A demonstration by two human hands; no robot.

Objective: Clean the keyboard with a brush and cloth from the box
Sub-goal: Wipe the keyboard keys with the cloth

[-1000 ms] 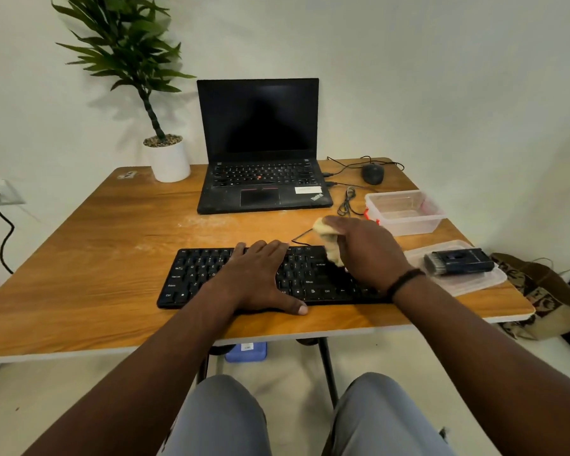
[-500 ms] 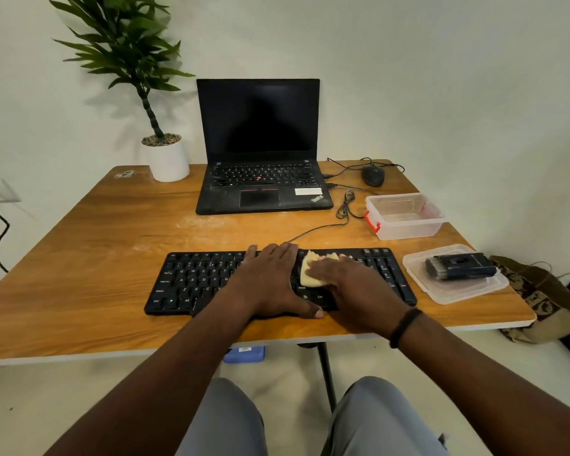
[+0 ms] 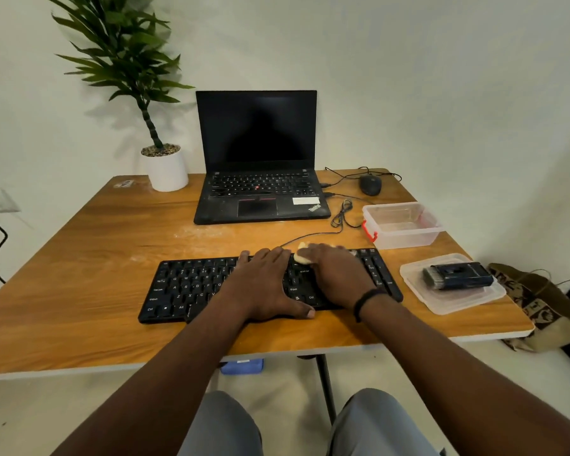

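Observation:
A black keyboard (image 3: 191,284) lies near the table's front edge. My left hand (image 3: 264,284) rests flat on its middle, fingers spread, pressing it down. My right hand (image 3: 336,274) covers the keyboard's right part and is closed on a pale yellow cloth (image 3: 300,255), which peeks out by the top row of keys. The clear plastic box (image 3: 405,225) stands to the right behind the keyboard. Its lid (image 3: 454,301) lies at the right edge with the dark brush (image 3: 458,276) on it.
An open black laptop (image 3: 260,192) sits at the back, a mouse (image 3: 371,184) and cables to its right. A potted plant (image 3: 165,166) stands at the back left. A bag (image 3: 547,307) leans on the floor to the right of the table.
My right hand has slid the cloth from the keyboard's middle up toward the top row on the right. My left hand has stayed on the keyboard.

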